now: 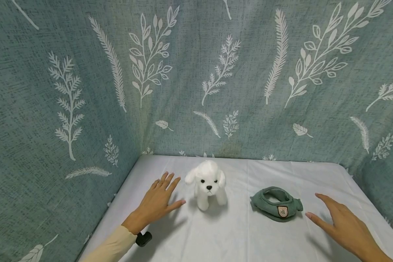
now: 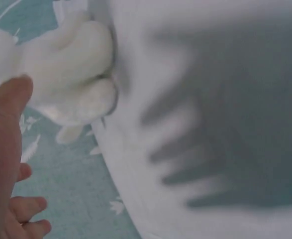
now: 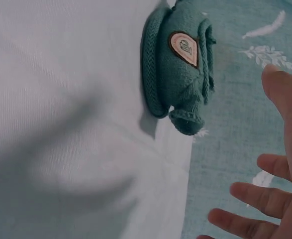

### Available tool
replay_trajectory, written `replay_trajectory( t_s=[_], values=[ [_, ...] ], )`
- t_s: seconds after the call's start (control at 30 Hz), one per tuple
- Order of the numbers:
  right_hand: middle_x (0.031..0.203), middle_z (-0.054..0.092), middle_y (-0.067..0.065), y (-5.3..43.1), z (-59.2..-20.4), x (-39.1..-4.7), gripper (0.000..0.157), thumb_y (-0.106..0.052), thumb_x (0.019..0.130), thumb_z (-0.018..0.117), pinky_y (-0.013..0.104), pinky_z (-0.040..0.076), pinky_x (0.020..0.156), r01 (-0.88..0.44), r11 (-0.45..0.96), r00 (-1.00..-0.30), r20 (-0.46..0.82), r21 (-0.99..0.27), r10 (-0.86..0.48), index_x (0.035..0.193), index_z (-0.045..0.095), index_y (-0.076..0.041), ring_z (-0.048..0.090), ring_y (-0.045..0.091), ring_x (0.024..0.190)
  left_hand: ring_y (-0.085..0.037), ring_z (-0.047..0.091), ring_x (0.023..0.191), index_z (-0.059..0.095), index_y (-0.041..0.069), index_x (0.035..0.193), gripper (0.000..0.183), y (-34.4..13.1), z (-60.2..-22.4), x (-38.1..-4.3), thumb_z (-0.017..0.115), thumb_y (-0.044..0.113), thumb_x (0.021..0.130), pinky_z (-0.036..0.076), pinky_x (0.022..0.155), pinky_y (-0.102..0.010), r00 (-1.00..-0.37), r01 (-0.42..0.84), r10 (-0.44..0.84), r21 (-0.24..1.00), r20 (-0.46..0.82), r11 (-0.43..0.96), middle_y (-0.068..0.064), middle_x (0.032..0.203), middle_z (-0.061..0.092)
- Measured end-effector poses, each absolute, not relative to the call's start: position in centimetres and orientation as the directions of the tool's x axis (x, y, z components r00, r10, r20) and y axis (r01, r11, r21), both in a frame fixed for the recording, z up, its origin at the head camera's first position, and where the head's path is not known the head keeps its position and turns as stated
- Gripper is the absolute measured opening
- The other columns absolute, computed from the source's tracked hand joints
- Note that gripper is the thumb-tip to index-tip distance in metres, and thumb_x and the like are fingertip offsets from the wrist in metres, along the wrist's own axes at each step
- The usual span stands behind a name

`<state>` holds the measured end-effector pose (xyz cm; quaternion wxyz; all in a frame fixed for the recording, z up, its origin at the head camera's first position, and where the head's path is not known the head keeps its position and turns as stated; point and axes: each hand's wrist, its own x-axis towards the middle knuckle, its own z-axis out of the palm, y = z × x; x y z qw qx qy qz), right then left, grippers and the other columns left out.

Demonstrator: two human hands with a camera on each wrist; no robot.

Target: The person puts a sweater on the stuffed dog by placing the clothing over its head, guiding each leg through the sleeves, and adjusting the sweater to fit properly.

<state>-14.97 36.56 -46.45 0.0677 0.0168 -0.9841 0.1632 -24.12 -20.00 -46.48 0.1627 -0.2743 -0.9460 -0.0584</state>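
A white plush dog stands upright on the table, facing the head camera. My left hand is just to its left, fingers spread, apart from the dog and holding nothing. In the left wrist view the plush dog appears beyond my thumb. Right of the dog lies a small green knitted sweater with short sleeves, a round opening on top and a shield-shaped patch. My right hand hovers to the right of the sweater, fingers extended, not touching it. The sweater also shows in the right wrist view.
A white cloth covers the table. Green fabric with white leaf prints hangs behind the table and along both sides. A dark strap with a small black device sits on my left wrist, below a cream sleeve.
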Motion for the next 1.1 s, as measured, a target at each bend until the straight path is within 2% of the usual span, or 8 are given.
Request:
replay_trajectory(
  t_s=[0.17,0.3,0.47,0.57,0.73,0.9,1.1],
  values=[
    [0.131,0.061,0.026,36.2,-46.3,-15.0,0.082,-0.065,0.094,0.063,0.061,0.050,0.072,-0.055,0.940,-0.993,0.120,-0.336,-0.016,0.144,0.052,-0.001,0.060,0.045,0.106,-0.040,0.054,0.132,0.060,0.004,0.138,0.061,-19.5,-46.7,-24.0,0.066,0.050,0.099,0.049,0.099,-0.056,-0.771,0.564,0.503,0.051,0.390,0.825,-0.020,0.138,0.060],
    [0.123,0.066,0.018,35.9,-46.4,-14.9,0.077,-0.062,0.094,0.065,0.049,0.052,0.064,-0.064,0.933,-0.994,0.107,-0.355,-0.028,0.141,0.054,-0.003,0.064,0.031,0.095,-0.030,0.065,0.112,0.065,0.007,0.127,0.046,-18.8,-47.0,-23.8,0.069,0.043,0.099,0.055,0.087,-0.048,-0.783,0.566,0.494,0.104,0.378,0.818,-0.012,0.122,0.068],
    [0.118,0.069,0.014,35.6,-46.8,-14.9,0.071,-0.057,0.095,0.068,0.043,0.050,0.063,-0.078,0.921,-0.993,0.109,-0.381,-0.039,0.139,0.057,-0.002,0.063,0.022,0.088,-0.023,0.066,0.105,0.068,0.013,0.121,0.034,-17.7,-47.3,-23.4,0.069,0.039,0.100,0.056,0.082,-0.042,-0.839,0.527,0.467,0.207,0.278,0.824,-0.005,0.116,0.069],
    [0.115,0.069,0.014,35.4,-47.0,-14.9,0.070,-0.055,0.095,0.069,0.040,0.049,0.062,-0.074,0.915,-0.994,0.100,-0.396,-0.037,0.139,0.057,-0.002,0.062,0.019,0.084,-0.019,0.066,0.102,0.070,0.015,0.118,0.028,-17.0,-47.4,-23.3,0.069,0.036,0.100,0.055,0.079,-0.041,-0.852,0.520,0.474,0.260,0.222,0.814,-0.001,0.111,0.069],
    [0.114,0.070,0.013,35.1,-47.6,-14.9,0.066,-0.051,0.095,0.071,0.037,0.047,0.061,-0.086,0.898,-0.993,0.105,-0.431,-0.045,0.140,0.057,-0.004,0.060,0.014,0.078,-0.016,0.065,0.095,0.071,0.013,0.114,0.024,-15.9,-47.7,-22.9,0.069,0.033,0.100,0.054,0.074,-0.038,-0.827,0.563,0.529,0.292,0.191,0.773,0.001,0.104,0.069],
    [0.112,0.070,0.010,34.9,-47.9,-14.8,0.062,-0.048,0.096,0.072,0.037,0.047,0.062,-0.099,0.884,-0.993,0.106,-0.456,-0.057,0.139,0.058,-0.006,0.061,0.013,0.077,-0.015,0.067,0.091,0.071,0.013,0.114,0.022,-14.5,-48.0,-22.7,0.067,0.030,0.101,0.054,0.074,-0.031,-0.794,0.603,0.582,0.354,0.175,0.715,0.001,0.106,0.071],
    [0.112,0.070,0.011,34.6,-48.1,-15.1,0.065,-0.051,0.096,0.070,0.037,0.048,0.062,-0.065,0.878,-0.998,0.044,-0.474,-0.050,0.139,0.057,-0.004,0.061,0.013,0.077,-0.012,0.066,0.088,0.071,0.013,0.114,0.020,-12.7,-48.3,-22.4,0.069,0.028,0.100,0.052,0.073,-0.025,-0.757,0.641,0.631,0.379,0.171,0.667,0.002,0.106,0.071]
  ],
)
